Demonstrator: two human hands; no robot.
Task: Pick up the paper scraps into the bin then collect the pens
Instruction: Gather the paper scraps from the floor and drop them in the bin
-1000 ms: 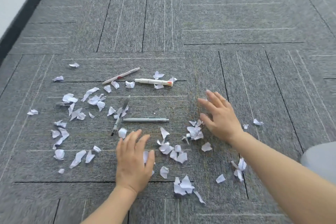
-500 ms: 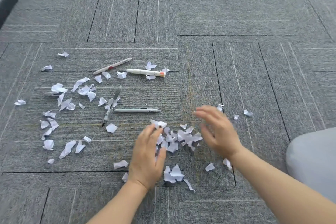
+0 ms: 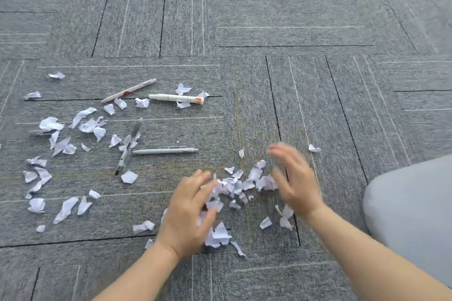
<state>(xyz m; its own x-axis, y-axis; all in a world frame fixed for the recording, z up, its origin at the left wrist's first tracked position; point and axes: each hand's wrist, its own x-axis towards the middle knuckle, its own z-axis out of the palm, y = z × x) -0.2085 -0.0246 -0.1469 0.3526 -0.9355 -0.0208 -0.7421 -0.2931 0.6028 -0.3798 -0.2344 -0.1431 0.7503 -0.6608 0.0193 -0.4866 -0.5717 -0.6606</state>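
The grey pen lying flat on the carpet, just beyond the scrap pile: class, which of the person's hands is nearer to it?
Left. The left hand lies just below the grey pen, slightly right. The right hand is far off to the pen's right, across the scrap pile.

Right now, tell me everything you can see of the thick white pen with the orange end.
The thick white pen lies flat on the grey carpet, far from both hands, running roughly left to right. Its body looks like smooth white plastic, narrowing to a slimmer section at the left end, with an orange patch at the right end. Small marks on the barrel are too small to read. White paper scraps lie close around its right half; whether they touch it I cannot tell. No hand touches it.
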